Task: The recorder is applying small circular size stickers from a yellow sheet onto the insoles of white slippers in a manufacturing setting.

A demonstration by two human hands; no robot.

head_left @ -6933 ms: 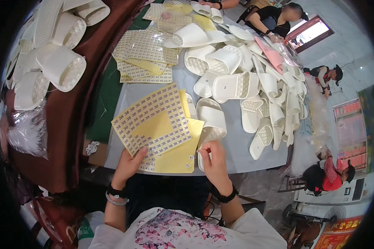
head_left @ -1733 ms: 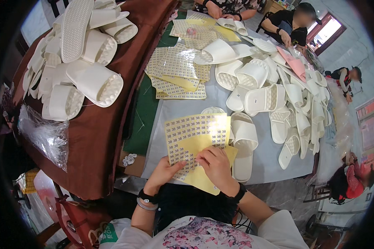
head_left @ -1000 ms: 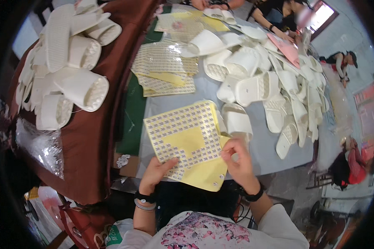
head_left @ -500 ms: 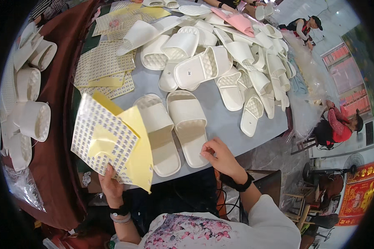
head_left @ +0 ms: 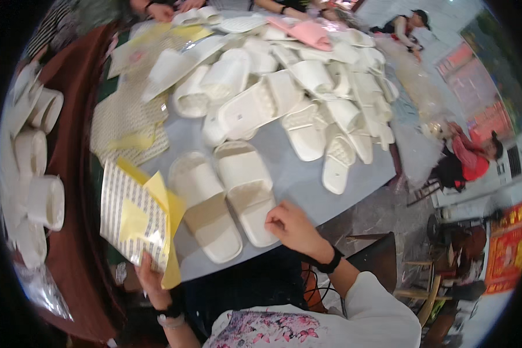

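At lower left, left hand [head_left: 151, 279] pinches sticker sheets [head_left: 134, 223]; lower centre, right hand [head_left: 297, 228], half-curled, contents unclear, beside two white slippers [head_left: 216, 233].

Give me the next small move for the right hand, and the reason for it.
Probably ease the right hand onto the heel of the right-hand slipper in the pair: the curled fingers are close by that heel, the insole faces up, and the left hand holds the label sheets off to the side. Blur hides whether the fingers pinch anything.
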